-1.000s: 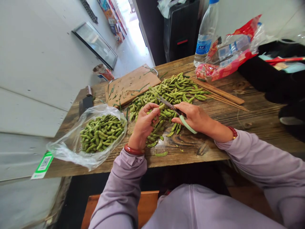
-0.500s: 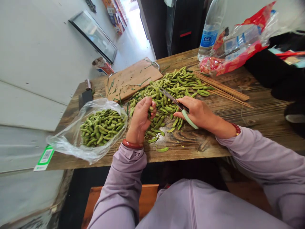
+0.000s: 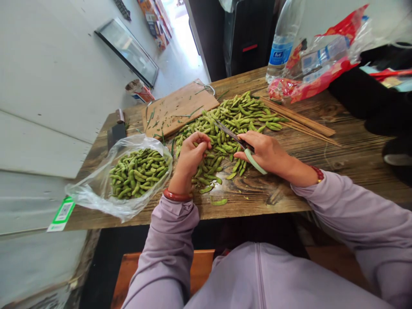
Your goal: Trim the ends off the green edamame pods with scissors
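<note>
My right hand [image 3: 262, 150] is closed around the pale green handle of a pair of scissors [image 3: 252, 160], whose dark blades point up and left over a loose pile of edamame pods [image 3: 246, 107]. At the near left side of this pile, my left hand [image 3: 192, 155] is closed, with thumb and curled fingertips together. What lies inside its fingers is hidden. Left of that hand stands an opened clear plastic bag [image 3: 93, 189] with many more edamame pods [image 3: 138, 171] in it. One single pod [image 3: 219, 201] lies near the table's front edge.
Behind the pile is a wooden cutting board [image 3: 180, 107] with green scraps. A cleaver [image 3: 116, 133] lies at the left. Bamboo skewers [image 3: 299, 118], a water bottle [image 3: 280, 51] and red plastic packaging [image 3: 322, 73] are on the wooden table [image 3: 283, 197] at the right.
My left hand has turned and its fingers have shifted; a pod that showed in its grip is now out of sight. My right hand and the scissors have hardly moved.
</note>
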The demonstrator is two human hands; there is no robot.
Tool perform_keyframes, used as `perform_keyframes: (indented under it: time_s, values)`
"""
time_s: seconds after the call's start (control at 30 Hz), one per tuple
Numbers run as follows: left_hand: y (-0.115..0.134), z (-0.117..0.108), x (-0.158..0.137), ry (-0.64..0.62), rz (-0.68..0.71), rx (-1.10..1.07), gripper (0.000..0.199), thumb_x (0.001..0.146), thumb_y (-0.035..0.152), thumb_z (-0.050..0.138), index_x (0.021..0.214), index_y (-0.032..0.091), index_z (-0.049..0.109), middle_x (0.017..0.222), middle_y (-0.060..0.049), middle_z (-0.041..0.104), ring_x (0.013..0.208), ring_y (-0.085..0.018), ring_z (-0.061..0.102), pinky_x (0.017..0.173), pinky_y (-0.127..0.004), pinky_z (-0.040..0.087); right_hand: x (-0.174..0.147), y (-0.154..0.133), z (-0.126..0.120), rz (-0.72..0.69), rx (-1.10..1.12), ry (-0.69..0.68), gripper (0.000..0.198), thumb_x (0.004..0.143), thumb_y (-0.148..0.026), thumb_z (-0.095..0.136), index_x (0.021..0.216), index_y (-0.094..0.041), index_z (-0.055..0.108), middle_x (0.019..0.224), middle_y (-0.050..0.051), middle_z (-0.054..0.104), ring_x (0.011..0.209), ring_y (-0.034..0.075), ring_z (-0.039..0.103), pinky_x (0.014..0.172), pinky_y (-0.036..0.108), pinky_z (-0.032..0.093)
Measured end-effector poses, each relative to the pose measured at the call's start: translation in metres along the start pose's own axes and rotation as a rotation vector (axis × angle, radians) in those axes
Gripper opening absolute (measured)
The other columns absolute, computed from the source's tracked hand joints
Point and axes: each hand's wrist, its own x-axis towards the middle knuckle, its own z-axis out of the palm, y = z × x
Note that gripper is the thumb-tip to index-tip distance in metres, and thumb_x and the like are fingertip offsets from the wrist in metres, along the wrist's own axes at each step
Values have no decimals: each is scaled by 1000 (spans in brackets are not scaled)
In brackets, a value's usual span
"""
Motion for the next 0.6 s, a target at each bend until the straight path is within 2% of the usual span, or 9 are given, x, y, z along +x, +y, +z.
perform_keyframes:
  time_s: [0.13, 0.2, 0.33, 0.47, 0.6]
  values:
    - [-3, -11, 4, -17, 208, 407, 11, 77, 18, 61, 76, 18, 72, 59, 2, 56, 57, -12, 45, 58, -23, 35, 0, -1, 0, 2, 7, 0, 31, 91, -38, 68, 115, -20, 63, 101, 11, 69, 91, 28, 64, 81, 40, 52]
    - [-5, -15, 5, -70, 227, 549, 10, 77, 21, 65, 75, 19, 75, 59, 1, 58, 59, -14, 49, 62, -25, 37, 0, -1, 0, 0, 13, -3, 31, 90, -36, 69, 115, -19, 63, 103, 11, 69, 93, 29, 65, 82, 40, 53]
    - [-6, -19, 4, -217, 170, 777, 7, 73, 23, 72, 77, 22, 77, 54, 1, 56, 55, -16, 47, 60, -28, 34, 1, -1, -1, 2, 8, -8, 33, 90, -35, 70, 115, -16, 64, 104, 14, 70, 95, 31, 66, 82, 42, 53]
    - [-8, -23, 3, -283, 168, 938, 12, 73, 18, 71, 83, 22, 77, 66, -2, 65, 64, -20, 55, 64, -29, 37, 0, -1, -1, -3, 10, -11, 32, 90, -35, 70, 115, -16, 64, 104, 14, 70, 95, 31, 66, 82, 41, 54]
    - [-12, -20, 4, -237, 226, 940, 9, 74, 13, 68, 76, 21, 73, 74, -5, 66, 74, -22, 59, 70, -31, 41, 0, 1, 1, -10, 21, 4, 32, 90, -35, 70, 116, -19, 63, 105, 11, 69, 96, 29, 66, 83, 41, 53]
